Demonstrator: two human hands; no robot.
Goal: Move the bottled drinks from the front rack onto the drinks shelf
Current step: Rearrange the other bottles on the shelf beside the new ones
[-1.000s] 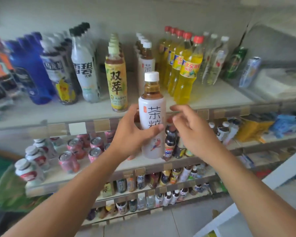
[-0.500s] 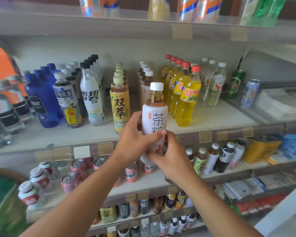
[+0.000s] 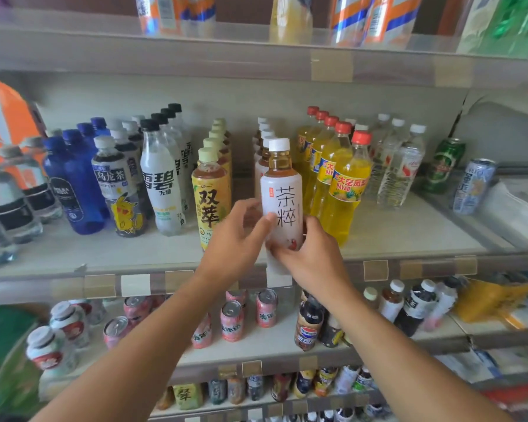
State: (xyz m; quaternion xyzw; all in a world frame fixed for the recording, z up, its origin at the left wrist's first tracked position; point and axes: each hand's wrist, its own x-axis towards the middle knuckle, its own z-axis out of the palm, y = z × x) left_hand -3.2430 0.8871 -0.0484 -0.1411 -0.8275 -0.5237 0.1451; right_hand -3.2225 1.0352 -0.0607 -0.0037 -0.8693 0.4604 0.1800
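Note:
A white-labelled tea bottle [image 3: 282, 193] with a white cap and amber liquid is upright at the front edge of the drinks shelf [image 3: 409, 236], just ahead of a row of matching bottles [image 3: 264, 138]. My left hand [image 3: 237, 242] grips its left side, thumb across the label. My right hand [image 3: 310, 254] wraps the bottle's lower right part. The bottle's base is hidden behind my hands, so I cannot tell whether it rests on the shelf.
Beside the bottle stand yellow-labelled tea bottles [image 3: 212, 202] on the left and orange drinks with red caps [image 3: 345, 190] on the right. Further left are clear and blue bottles [image 3: 73, 184]; cans [image 3: 444, 164] stand at the far right. Lower shelves hold pink cans [image 3: 233, 321] and small bottles.
Both hands have carried the tea bottle up and forward to the shelf's front edge. My right hand, apart from it a second ago, now holds its lower part.

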